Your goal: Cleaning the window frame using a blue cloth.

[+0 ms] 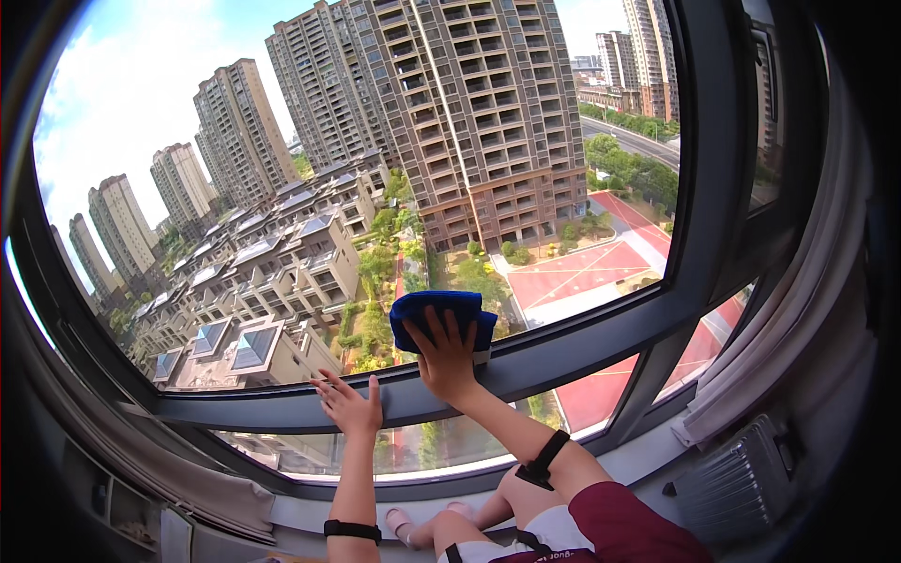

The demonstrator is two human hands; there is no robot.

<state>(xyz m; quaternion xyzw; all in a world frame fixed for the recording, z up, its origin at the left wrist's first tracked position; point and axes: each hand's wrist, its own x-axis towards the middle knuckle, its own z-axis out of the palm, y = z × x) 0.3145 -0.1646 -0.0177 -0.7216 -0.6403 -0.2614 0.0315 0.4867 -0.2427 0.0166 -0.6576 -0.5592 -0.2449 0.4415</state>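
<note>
My right hand [447, 352] presses a folded blue cloth [436, 310] flat against the lower part of a large window pane [338, 281], its fingers spread over the cloth. A small pale edge shows under the cloth's lower right corner. To the left, my left hand [348, 405] is raised at the dark metal window crossbar [563, 352], fingers apart and holding nothing. Whether its fingertips touch the glass or the frame, I cannot tell.
Curtains hang at the left [232, 500] and right [760, 352]. A ribbed grey suitcase [732, 485] stands at the lower right. Smaller panes lie below the crossbar, above a light sill [647, 464]. Shelves [130, 514] are at the lower left. Tall buildings show outside.
</note>
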